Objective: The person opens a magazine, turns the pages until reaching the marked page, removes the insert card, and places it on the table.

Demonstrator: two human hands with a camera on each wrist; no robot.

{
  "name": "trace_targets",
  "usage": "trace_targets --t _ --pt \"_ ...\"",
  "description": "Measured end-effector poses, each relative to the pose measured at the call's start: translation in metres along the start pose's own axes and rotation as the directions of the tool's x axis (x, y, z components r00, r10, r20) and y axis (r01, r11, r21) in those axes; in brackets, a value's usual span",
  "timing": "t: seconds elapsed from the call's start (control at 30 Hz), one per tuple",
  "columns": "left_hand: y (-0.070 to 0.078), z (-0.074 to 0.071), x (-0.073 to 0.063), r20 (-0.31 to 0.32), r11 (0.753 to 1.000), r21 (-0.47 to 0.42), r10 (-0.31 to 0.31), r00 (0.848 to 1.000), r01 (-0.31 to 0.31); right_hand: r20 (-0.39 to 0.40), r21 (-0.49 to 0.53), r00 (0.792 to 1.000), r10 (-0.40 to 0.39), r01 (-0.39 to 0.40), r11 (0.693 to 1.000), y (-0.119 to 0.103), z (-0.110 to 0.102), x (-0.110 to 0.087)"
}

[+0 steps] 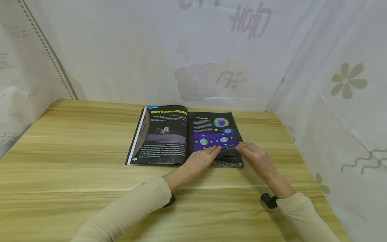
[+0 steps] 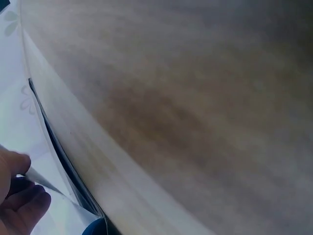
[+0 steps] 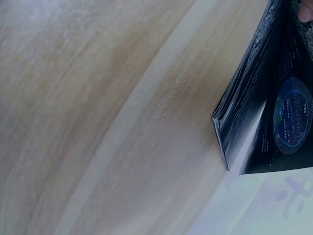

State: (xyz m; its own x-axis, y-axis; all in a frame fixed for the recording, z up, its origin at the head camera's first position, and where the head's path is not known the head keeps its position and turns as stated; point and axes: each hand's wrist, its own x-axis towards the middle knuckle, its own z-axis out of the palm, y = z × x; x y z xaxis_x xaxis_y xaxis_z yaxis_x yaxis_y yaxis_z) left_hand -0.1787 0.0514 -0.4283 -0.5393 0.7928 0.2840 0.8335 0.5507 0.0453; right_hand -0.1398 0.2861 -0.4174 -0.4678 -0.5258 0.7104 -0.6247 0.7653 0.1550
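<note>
An open magazine (image 1: pixel 167 151) with dark space-themed pages lies on the wooden table. My left hand (image 1: pixel 202 159) reaches over the lower part of its right page (image 1: pixel 208 121) and pinches that sheet near the bottom edge. In the left wrist view the left hand (image 2: pixel 22 196) has the pale-looking sheet between thumb and fingers. At the page's right edge, my right hand (image 1: pixel 257 158) holds the lifted lower corner with its fingertips; its thumb is hidden. The raised page (image 3: pixel 293 161) curves up in the right wrist view, where one fingertip shows at the top right.
The wooden table (image 1: pixel 75 144) extends around the magazine. Printed white cloth (image 1: pixel 136 67) hangs behind it and along both sides. Small black wrist mounts (image 1: pixel 269 200) sit by both wrists.
</note>
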Motion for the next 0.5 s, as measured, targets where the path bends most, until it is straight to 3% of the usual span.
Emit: trace_targets --t 0.5 --pt "0.0015 -0.0003 -0.0014 -0.022 0.999 0.033 0.021 1.0 -0.021 -0.018 0.005 1.0 0.006 -0.006 1.0 -0.0008 -0.0055 0.0003"
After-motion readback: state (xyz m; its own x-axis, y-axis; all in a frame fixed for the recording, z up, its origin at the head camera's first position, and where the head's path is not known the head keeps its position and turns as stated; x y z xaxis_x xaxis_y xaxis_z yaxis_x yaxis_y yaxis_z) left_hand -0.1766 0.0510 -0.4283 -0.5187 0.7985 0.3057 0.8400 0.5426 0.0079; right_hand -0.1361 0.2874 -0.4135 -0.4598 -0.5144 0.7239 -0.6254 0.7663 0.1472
